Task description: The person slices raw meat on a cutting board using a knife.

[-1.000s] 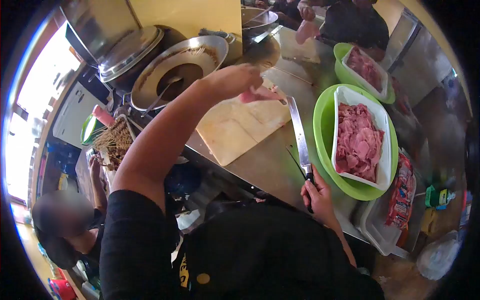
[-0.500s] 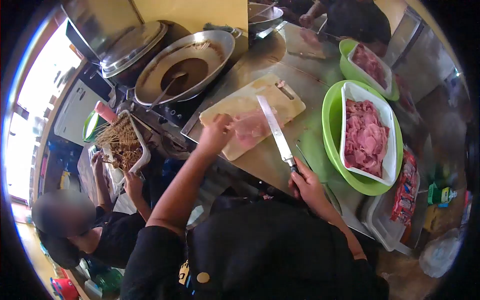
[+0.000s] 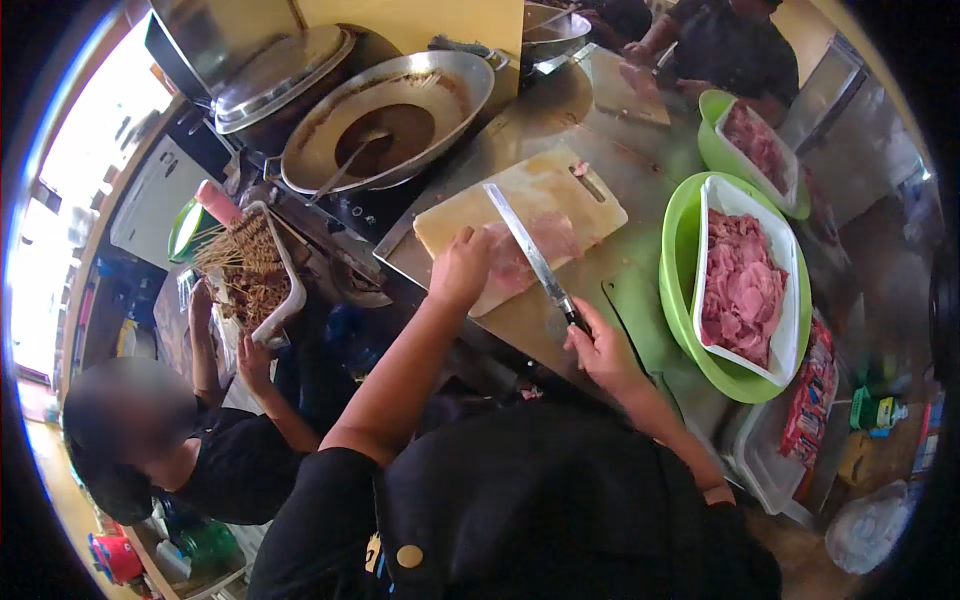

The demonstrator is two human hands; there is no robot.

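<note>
In my right hand [image 3: 600, 350] is a long knife [image 3: 530, 248], gripped by its black handle. Its blade slants up and left across a flat piece of raw meat [image 3: 548, 238]; I cannot tell how deep the edge sits. The meat lies on a worn, pale cutting board [image 3: 450, 222] with a handle slot at its far right. My left hand [image 3: 462, 270] is at the meat's left end, its fingers curled and closed on the edge. The fingertips are partly hidden.
Right of the board, a green basin [image 3: 675, 270] holds a white tub of sliced meat [image 3: 742, 290]. A wok [image 3: 470, 85] of dark sauce stands at back left. One co-worker [image 3: 240, 450] handles skewers [image 3: 240, 270] at left; another person [image 3: 730, 50] works across the table.
The knife has moved left over the meat, bringing its blade closer to my left hand. My left hand stays at the meat's left end. The whole view has shifted slightly.
</note>
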